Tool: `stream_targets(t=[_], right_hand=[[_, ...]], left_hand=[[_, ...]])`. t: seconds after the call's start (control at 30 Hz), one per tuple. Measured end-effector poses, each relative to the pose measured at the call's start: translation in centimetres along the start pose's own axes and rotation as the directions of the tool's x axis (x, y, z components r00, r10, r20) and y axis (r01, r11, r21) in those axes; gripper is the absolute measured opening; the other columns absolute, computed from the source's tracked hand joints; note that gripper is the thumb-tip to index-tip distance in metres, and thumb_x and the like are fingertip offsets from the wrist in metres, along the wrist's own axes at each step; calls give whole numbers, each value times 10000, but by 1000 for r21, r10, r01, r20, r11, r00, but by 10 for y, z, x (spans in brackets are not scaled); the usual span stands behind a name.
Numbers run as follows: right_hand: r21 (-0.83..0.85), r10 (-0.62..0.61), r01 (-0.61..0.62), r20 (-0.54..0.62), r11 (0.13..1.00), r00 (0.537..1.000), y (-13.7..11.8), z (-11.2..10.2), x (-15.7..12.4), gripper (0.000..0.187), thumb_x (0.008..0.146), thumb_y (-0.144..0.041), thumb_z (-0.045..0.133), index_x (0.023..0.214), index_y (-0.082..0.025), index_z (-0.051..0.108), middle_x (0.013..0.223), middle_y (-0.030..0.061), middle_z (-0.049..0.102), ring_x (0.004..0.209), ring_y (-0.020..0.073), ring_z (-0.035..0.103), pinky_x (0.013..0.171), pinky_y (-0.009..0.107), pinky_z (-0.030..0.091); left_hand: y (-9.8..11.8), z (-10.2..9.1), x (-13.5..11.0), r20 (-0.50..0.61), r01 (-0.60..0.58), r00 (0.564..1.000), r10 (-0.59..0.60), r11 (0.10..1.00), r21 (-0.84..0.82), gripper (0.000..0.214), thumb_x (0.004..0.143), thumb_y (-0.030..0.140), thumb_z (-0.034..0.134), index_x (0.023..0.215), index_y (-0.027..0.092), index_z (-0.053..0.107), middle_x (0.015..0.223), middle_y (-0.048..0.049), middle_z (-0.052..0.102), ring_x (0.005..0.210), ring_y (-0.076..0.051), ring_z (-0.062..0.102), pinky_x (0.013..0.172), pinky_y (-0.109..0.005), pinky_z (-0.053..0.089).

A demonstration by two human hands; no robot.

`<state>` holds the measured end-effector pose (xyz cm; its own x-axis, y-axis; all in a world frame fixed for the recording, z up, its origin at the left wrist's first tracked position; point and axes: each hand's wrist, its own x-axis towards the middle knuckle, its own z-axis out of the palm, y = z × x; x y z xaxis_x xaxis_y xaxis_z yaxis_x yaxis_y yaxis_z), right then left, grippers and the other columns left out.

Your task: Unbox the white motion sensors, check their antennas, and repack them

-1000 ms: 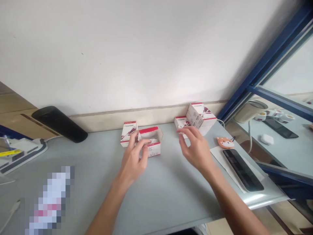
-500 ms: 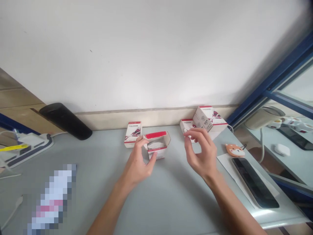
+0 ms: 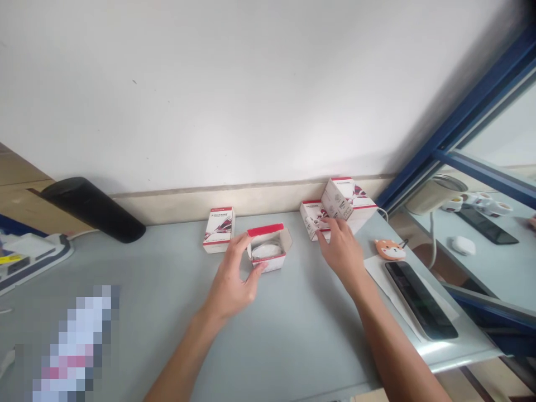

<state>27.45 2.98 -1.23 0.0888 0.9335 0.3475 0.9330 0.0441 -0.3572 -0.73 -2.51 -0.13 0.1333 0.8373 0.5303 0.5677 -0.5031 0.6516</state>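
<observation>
Left grip [image 3: 234,276] is clamping open box [image 3: 274,262], over-squeezing risking buckling; right grip [image 3: 344,251] is facing carton [image 3: 311,213] just ahead, hold unclear.

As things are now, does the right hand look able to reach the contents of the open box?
Probably yes. The contents show through the uncovered top of the open box, the left hand is at the box's left side, and only tabletop shows between box and right hand.

a white-and-red box [image 3: 270,263] sits open on the desk [image 3: 288,329], whitish contents [image 3: 267,250] showing inside.
</observation>
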Motion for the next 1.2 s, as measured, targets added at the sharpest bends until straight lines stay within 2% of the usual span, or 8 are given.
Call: stream_targets(t=[0.2,0.33,0.43,0.53,0.83,0.97,1.07,1.2], right_hand=[[107,-15,11,37,994,999,-7,-3,10,309,1035,-282,532,1292,-204,684,1307,153,697,1179,337,667,919,453,548],[405,-16,81,-162,911,987,-21,-30,1,181,1033,-319,589,1123,-234,722,1147,91,761,881,233,690,814,396,562],[502,-269,411,-333,761,904,-46,-55,-17,102,1031,-271,625,1092,-260,706,1136,76,779,931,233,706,829,403,567],[414,-529,595,-274,689,803,-68,-61,-31,191,1031,-158,600,1149,-269,700,1171,57,795,967,235,699,844,410,543],[266,-466,468,-75,843,882,-84,-61,-27,190,995,-109,610,1060,-255,712,1034,20,783,929,239,599,873,398,483],[302,-468,464,-65,833,881,-93,-65,-27,263,1000,-91,562,1134,-242,730,1219,67,731,1011,248,616,918,417,526],[351,-420,482,-240,803,875,-71,-63,-44,397,997,-76,554,1311,-277,692,1408,91,645,1097,241,639,974,427,546],[217,-138,268,-476,939,868,17,-59,-88,227,976,-132,628,1090,-277,761,1145,78,716,1036,257,672,986,452,539]], left_hand=[[-6,5,-3,-13,38,999,-38,999,20,588,1007,297,674,1549,320,448,1524,-128,562,1445,-305,552,1163,-494,523],[-5,5,-1,-7,46,999,-46,999,15,613,1011,303,676,1574,330,435,1532,-124,556,1448,-305,545,1172,-494,516],[-3,8,-1,-12,27,1000,-27,1000,-4,623,1011,290,669,1585,327,429,1529,-128,554,1439,-311,554,1179,-512,513],[-2,12,-2,-7,-6,1000,5,1000,-23,610,1014,256,649,1580,324,432,1513,-131,556,1419,-305,570,1168,-512,527],[6,13,4,26,-176,984,175,982,65,518,1021,131,586,1483,356,529,1471,-107,559,1404,-286,569,1134,-501,558],[8,10,6,73,-184,982,176,976,120,459,1035,104,532,1430,337,558,1474,-116,507,1298,-265,637,1042,-466,608],[12,8,5,101,-165,984,148,970,181,417,1048,119,512,1403,332,560,1476,-126,466,1192,-247,682,964,-445,633],[14,8,2,118,-129,987,105,968,217,349,1063,168,515,1360,342,572,1463,-120,452,1213,-252,664,881,-395,649]])
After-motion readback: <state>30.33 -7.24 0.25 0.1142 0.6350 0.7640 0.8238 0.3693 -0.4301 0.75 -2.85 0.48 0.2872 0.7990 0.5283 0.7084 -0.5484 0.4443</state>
